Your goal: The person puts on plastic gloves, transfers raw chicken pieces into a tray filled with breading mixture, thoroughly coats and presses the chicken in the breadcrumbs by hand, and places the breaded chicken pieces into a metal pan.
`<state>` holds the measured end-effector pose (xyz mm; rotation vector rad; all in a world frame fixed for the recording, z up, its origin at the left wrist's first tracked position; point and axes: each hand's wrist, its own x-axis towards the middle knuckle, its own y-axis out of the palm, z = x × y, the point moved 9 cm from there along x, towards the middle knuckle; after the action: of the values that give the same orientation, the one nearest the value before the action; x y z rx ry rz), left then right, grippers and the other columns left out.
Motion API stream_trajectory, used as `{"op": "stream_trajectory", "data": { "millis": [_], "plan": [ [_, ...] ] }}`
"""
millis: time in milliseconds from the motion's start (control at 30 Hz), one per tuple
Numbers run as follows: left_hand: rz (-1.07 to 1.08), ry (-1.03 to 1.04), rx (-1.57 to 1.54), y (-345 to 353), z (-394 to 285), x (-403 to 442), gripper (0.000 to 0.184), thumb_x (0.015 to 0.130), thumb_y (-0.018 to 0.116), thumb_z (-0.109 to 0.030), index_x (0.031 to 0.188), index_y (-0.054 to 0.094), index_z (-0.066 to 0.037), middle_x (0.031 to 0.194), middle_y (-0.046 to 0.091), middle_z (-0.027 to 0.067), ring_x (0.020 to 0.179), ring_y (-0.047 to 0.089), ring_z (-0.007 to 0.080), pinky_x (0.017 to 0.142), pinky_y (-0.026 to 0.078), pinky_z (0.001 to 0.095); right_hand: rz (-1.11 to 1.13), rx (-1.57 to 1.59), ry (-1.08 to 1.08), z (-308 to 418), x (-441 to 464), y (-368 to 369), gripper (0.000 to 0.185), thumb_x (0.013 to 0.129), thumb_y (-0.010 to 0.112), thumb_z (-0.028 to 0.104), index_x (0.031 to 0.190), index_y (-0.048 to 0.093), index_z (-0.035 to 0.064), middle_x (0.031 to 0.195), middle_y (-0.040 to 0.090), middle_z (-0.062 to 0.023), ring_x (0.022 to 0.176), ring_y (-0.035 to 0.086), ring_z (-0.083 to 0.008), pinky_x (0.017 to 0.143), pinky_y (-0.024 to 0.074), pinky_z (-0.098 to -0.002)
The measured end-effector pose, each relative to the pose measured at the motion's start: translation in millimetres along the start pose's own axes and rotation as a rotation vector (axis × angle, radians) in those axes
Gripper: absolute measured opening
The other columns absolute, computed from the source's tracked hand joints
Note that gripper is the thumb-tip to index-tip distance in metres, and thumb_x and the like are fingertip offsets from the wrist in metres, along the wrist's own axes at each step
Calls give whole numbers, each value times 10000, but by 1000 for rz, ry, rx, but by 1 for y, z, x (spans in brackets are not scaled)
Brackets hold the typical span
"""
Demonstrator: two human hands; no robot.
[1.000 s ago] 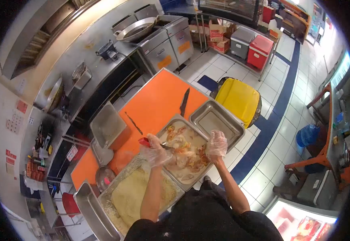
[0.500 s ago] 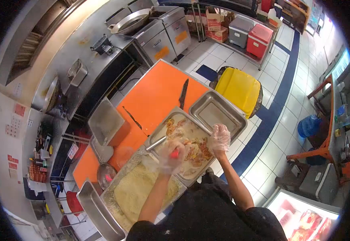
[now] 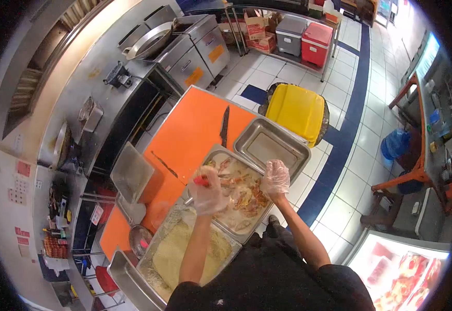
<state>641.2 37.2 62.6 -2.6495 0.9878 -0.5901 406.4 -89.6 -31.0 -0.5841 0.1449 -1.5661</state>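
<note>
My left hand (image 3: 209, 193), in a clear plastic glove, is closed around a metal utensil with a red part (image 3: 201, 180); its full shape is hidden. It is over the left side of a metal tray (image 3: 252, 236) holding pieces of raw meat (image 3: 249, 199) in pale, milky liquid. My right hand (image 3: 276, 179), also gloved, is closed at the right edge of that tray. Whatever its fingers may hold is hidden. Nearer my body, a deep metal pan (image 3: 234, 252) contains pale yellow flour (image 3: 184, 254).
An orange tabletop (image 3: 184, 129) carries a large knife (image 3: 225, 127), a thin dark blade (image 3: 164, 164), a metal tray with little in it (image 3: 244, 136) and a deep metal container (image 3: 132, 171). A yellow-lidded bin (image 3: 295, 111) stands past the table. A lit display case (image 3: 391, 269) is at lower right.
My left hand has moved left and away from me with the utensil, uncovering more meat. My right hand stays by the tray's edge. The whole view has shifted slightly.
</note>
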Motion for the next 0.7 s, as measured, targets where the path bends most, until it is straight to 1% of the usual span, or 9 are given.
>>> {"op": "stream_trajectory", "data": {
  "millis": [33,100,133,167,233,367,467,600,700],
  "plan": [
    [-138,-400,-564,-8,28,-15,211,970,575,-234,888,581,-39,819,600,48,764,569,164,661,414,303,3,6,-4,0,0,0,125,928,544,172,938,615,69,903,615,-164,856,593,-381,763,465,-470],
    [210,187,207,-4,-38,-17,116,957,563,-166,897,547,-67,881,572,33,791,542,122,676,412,281,2,11,4,0,0,-2,126,926,547,173,936,616,69,905,616,-164,859,593,-379,765,466,-467],
    [216,186,209,-4,-20,-13,116,957,563,-166,897,547,-67,881,572,33,791,542,122,676,412,281,11,13,2,1,0,-2,125,925,549,172,936,615,67,909,617,-165,858,593,-380,765,466,-467],
    [196,2,-55,-4,24,-7,189,936,588,-248,944,564,-60,951,607,37,891,571,148,763,435,305,23,16,-4,3,0,-2,124,924,550,171,936,613,66,914,619,-166,858,592,-382,765,466,-466],
    [156,-189,-316,0,42,-3,287,916,613,-329,990,581,-53,1021,643,41,990,601,174,849,459,328,29,19,-5,0,0,2,125,924,551,172,940,610,64,914,619,-168,858,592,-382,765,466,-466],
    [14,27,425,39,-13,46,452,981,474,-366,683,505,-27,587,508,132,570,539,306,563,421,406,23,-21,7,2,0,0,131,926,554,179,944,605,59,906,620,-170,854,594,-381,759,467,-467],
    [-73,144,538,57,31,59,576,968,479,-477,638,498,-5,535,486,182,515,530,363,516,397,465,28,-11,-5,4,1,-1,134,928,555,182,934,604,57,897,619,-170,845,596,-381,750,469,-469],
    [-102,75,501,60,70,58,523,953,521,-455,653,590,-33,571,565,187,563,586,382,529,425,469,9,32,-28,3,1,-2,120,923,563,166,930,604,54,882,613,-176,828,594,-387,728,464,-478],
    [-275,139,483,43,62,53,641,969,482,-514,588,499,1,491,474,170,479,514,372,488,370,479,12,-18,-40,0,1,0,118,919,570,169,924,605,56,873,614,-178,823,595,-392,717,463,-482]
  ]
}}
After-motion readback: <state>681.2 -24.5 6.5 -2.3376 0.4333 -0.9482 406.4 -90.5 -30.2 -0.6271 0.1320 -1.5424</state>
